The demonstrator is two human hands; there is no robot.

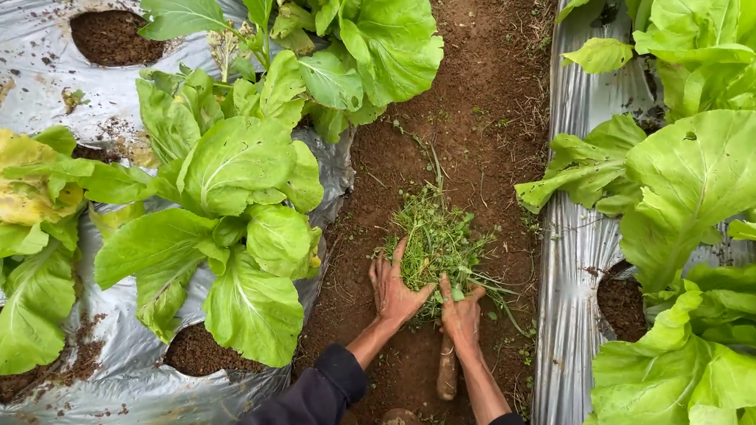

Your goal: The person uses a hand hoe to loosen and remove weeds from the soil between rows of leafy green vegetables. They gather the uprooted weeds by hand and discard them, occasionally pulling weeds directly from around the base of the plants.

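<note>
Between the silver mulch sheets, left hand lies spread against the weed clump; right hand grips a wooden-handled tool. Best gather close to soil.
</note>
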